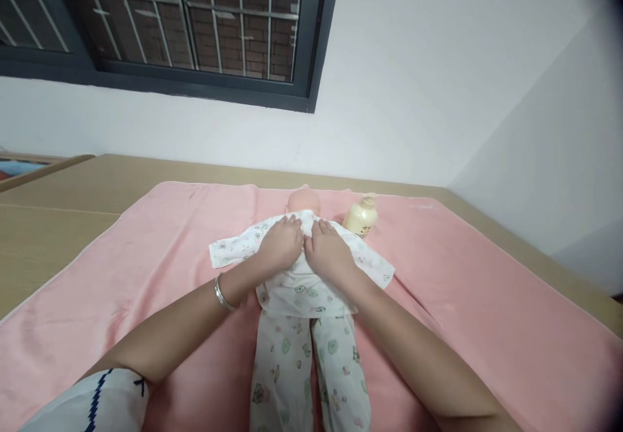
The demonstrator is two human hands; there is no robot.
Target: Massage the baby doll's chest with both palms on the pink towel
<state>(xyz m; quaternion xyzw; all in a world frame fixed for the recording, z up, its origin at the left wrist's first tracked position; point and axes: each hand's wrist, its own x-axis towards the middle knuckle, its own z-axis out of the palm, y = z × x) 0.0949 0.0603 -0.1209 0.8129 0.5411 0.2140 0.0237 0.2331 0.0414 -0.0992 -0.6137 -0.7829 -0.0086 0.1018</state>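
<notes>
A baby doll (304, 200) lies on a pink cloth, dressed in a white printed top (292, 296) and matching trousers (285, 367). Its sleeves spread out to both sides, and only the bald head shows above the collar. My left hand (282, 242) rests flat on the left part of the upper top, fingers stretched toward the head. Beside it my right hand (328, 250) lies flat on the right part, its thumb close to the left hand. Neither hand grips anything. A cream pump bottle (360, 216) stands just beyond the right sleeve.
The pink cloth (170, 276) covers much of a wooden surface (68, 185). A white wall (389, 95) rises behind it, with a dark-framed barred window (195, 30) at upper left. Something blue and red (19, 167) shows at the far left edge.
</notes>
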